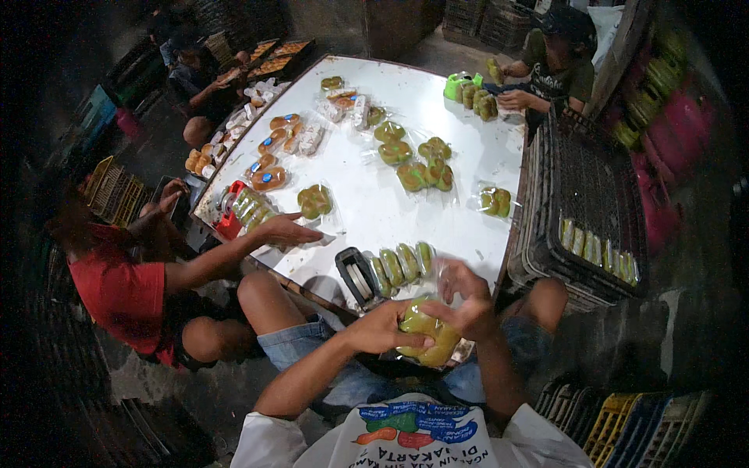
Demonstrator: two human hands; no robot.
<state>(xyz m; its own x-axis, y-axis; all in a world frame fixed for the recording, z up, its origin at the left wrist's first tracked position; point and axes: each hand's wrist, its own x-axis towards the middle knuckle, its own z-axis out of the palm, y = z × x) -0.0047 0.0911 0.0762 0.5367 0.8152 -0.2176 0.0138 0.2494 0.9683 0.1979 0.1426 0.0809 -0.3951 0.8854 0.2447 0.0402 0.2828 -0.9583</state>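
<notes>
fingers of the left hand [384, 329] curl under and around a clear bag of green buns [427, 337], clamped on its lower side. right hand [465, 300] fingers pinch together on the bag's top, grip closed. bag sits above the lap, just off the near edge of the white table [367, 195]. black tape dispenser [356, 276] on that edge, beside 1 sealed row of green buns [399, 265]. a person in a red shirt [117, 292] reaches onto the table at left.
</notes>
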